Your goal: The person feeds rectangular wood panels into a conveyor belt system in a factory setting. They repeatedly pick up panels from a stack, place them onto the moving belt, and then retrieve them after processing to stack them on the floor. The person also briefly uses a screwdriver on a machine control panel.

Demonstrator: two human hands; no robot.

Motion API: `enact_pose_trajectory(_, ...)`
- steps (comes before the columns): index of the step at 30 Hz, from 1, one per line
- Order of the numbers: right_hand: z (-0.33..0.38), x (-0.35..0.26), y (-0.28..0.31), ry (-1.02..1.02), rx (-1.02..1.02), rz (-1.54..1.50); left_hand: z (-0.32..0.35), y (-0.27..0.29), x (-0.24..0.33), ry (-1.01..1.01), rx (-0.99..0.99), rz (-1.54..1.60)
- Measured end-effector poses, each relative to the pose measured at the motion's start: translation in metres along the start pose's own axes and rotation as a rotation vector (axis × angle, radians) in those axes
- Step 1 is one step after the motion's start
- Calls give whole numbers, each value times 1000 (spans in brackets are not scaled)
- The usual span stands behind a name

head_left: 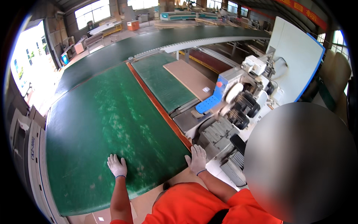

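Large green flat rectangular panel (108, 130) lies flat on conveyor bench (156, 41), orange edge strip (160, 108) along its right side, grey edge-finishing machine (238, 108) beyond. Panel looks stiff, heavy, smooth-faced; judged best held at near corners or edges. White-gloved left hand (117, 166) spread flat on face; white-gloved right hand (197, 158) open, resting at near right corner.

A wide green conveyor belt (112, 123) with a worn, pale-streaked surface fills the middle of the head view. The left hand (117, 167), in a white work glove, lies flat on the belt near its close edge. The right hand (197, 159), gloved alike, rests at the belt's right corner beside the thin orange edge strip (160, 108), perhaps touching it. A brown flat wooden board (190, 79) lies farther off, beside grey machine motors (238, 108).
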State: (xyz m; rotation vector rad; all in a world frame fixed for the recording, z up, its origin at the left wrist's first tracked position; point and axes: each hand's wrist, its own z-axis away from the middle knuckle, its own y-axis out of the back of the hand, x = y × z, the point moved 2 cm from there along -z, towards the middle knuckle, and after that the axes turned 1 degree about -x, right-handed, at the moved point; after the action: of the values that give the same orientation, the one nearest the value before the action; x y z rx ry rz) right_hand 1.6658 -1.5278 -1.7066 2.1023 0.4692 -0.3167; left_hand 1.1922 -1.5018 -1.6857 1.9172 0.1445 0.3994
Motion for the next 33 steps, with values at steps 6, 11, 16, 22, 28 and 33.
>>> enact_pose_trajectory(6, -6, -1, 10, -23, -44, -74, 10, -8, 18, -124, 5, -29)
enact_pose_trajectory(11, 5, 3, 10, -54, -120, -75, 68, 13, 29, -204, 20, 9)
enact_pose_trajectory(16, 35, 9, 12, -10, -159, -74, 150, 31, 16, -207, 61, -35)
enact_pose_trajectory(22, 76, -58, 26, 401, -361, -61, 335, 51, -12, 20, -15, 13)
enact_pose_trajectory(28, 222, -170, 30, 901, -824, -565, 582, 108, -42, 913, 45, 85)
enact_pose_trajectory(33, 354, -240, 31, 1457, -1447, -499, 814, 190, -80, 1322, 492, -271)
